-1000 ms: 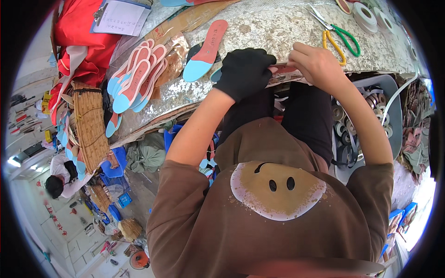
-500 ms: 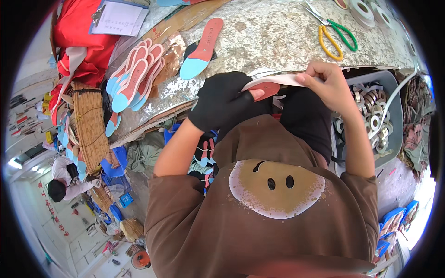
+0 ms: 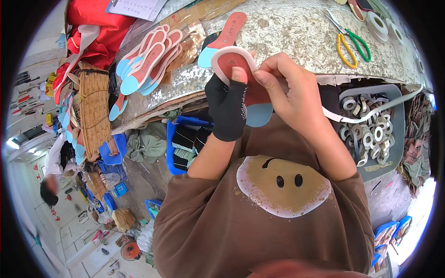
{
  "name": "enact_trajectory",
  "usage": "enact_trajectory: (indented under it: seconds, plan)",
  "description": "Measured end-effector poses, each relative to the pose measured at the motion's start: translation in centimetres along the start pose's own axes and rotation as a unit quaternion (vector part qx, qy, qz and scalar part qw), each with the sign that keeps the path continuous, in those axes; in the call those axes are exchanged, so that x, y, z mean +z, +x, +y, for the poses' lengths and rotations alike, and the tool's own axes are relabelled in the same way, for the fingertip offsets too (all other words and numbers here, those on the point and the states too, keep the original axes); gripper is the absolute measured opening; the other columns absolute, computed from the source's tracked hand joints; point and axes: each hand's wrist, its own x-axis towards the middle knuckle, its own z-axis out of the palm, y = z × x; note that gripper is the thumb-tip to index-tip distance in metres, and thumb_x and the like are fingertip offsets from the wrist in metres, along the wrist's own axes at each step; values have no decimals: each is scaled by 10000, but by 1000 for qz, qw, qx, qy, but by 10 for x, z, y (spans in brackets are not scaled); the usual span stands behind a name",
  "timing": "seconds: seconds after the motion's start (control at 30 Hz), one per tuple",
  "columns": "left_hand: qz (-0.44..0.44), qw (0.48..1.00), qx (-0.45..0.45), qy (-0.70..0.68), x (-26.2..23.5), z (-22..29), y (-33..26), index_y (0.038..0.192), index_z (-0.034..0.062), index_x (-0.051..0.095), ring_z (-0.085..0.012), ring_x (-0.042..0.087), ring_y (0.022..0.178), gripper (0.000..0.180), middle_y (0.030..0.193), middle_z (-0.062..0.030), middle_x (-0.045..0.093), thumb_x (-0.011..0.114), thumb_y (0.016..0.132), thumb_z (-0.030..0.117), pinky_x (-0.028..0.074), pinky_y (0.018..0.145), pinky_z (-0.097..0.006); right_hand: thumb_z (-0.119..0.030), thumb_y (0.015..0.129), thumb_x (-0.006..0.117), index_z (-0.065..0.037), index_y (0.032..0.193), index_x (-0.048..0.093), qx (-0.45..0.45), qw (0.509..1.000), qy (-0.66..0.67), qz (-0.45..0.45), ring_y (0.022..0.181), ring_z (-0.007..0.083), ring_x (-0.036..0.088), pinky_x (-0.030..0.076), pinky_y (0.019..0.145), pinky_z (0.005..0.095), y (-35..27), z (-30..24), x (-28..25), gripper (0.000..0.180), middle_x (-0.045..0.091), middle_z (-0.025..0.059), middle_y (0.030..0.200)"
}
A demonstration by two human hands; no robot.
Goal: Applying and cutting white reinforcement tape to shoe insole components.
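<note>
My left hand (image 3: 227,109), in a black fingerless glove, grips a red insole (image 3: 256,92) with a light-blue end, thumb across its face. A white strip (image 3: 232,50) runs along the rounded red end. At the insole's right edge, my right hand (image 3: 292,88) is bare and pinches this strip between thumb and fingers. From behind the right wrist the strip trails rightward over a grey bin (image 3: 397,148) of small rolls. Another insole (image 3: 229,28) lies on the bench just beyond my left hand.
A pile of white-edged insoles (image 3: 150,62) lies on the worn bench at left. Scissors (image 3: 343,31) with green and yellow handles and white tape rolls (image 3: 376,27) are at far right. A blue crate (image 3: 171,155) stands below the bench. Another person (image 3: 54,157) is at far left.
The insole has come up and toward me, turned so its red face and blue end show. My right hand has moved left, close against it. The view has shifted slightly.
</note>
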Motion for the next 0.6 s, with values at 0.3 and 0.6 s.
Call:
enact_trajectory:
  seconds: [0.3,0.6]
  plan:
    - [-18,997,-69,30,-2,-13,0,914,-22,667,-102,622,701,187,799,-51,678,645,920,164,495,636,-256,-167,817,713,-70,821,581,-70,981,-167,-64,599,270,582,458,483,369,-17,19,-9,164,504,64,790]
    - [-1,1000,-27,-10,0,-28,-12,961,-25,636,-143,649,758,190,834,-96,670,651,925,162,519,686,-277,-150,811,711,-50,801,573,12,984,-143,-104,634,286,583,462,532,381,-42,35,-15,171,521,71,780]
